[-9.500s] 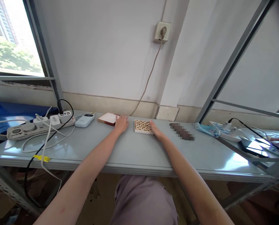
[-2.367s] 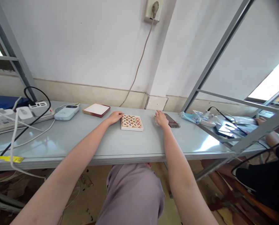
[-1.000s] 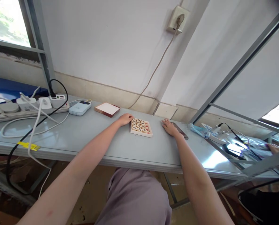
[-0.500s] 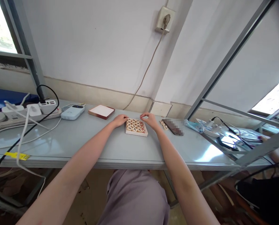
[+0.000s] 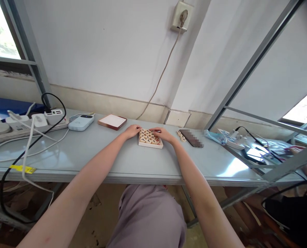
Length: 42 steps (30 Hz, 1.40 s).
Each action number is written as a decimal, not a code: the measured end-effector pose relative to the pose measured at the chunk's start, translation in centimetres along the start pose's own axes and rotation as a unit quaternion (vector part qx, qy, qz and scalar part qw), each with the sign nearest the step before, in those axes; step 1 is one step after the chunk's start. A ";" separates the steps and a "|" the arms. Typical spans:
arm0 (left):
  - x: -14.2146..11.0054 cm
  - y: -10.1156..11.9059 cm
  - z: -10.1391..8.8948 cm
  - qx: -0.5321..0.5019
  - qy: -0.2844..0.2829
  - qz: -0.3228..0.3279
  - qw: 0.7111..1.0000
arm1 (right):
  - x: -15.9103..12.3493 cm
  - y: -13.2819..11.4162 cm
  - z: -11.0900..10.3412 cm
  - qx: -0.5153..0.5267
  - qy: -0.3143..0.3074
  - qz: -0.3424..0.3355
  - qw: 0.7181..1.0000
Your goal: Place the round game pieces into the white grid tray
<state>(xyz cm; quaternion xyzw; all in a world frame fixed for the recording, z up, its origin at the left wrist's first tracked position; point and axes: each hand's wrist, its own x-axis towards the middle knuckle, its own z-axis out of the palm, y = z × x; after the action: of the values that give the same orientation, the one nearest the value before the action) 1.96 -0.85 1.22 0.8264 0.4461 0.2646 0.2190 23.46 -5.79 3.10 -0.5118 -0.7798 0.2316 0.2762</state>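
The left hand (image 5: 133, 131) is lying half open against the tray, not gripping it. The right hand (image 5: 164, 134) is curving over the wooden tray (image 5: 146, 143) of round chess pieces (image 5: 147, 136), and its fingers (image 5: 155, 130) are touching the pieces, but I can't tell if they're holding one. The tray is sitting in the middle of the grey table (image 5: 96, 162). A bump could be tipping it and spilling pieces. The fingers are hiding some pieces, and a blurred dark thing (image 5: 192, 138) is hard to make out.

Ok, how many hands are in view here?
3: the person's left hand and right hand, both at the wooden tray of xiangqi pieces, and a co-worker's hand at far right. The co-worker's other hand may be hidden.
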 end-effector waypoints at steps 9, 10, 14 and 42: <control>0.0 -0.1 0.1 -0.007 0.001 0.001 1.000 | 0.1 0.5 -0.2 -0.057 0.021 -0.025 0.998; 0.0 -0.1 0.1 -0.006 0.000 0.000 1.000 | 0.1 0.6 -0.2 -0.067 0.031 -0.025 0.997; -0.2 0.1 -0.1 -0.005 0.000 0.003 1.000 | 0.1 1.0 -0.2 -0.094 0.065 -0.012 0.993; 0.2 -0.6 0.1 -0.008 -0.004 0.008 1.000 | -2.9 6.1 -2.4 -0.409 0.223 0.209 0.860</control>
<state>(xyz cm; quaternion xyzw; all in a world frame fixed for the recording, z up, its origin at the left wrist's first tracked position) 1.79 -0.36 0.81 0.8289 0.4367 0.2668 0.2258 30.07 -6.05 0.37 -0.7679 -0.5963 -0.1759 0.1541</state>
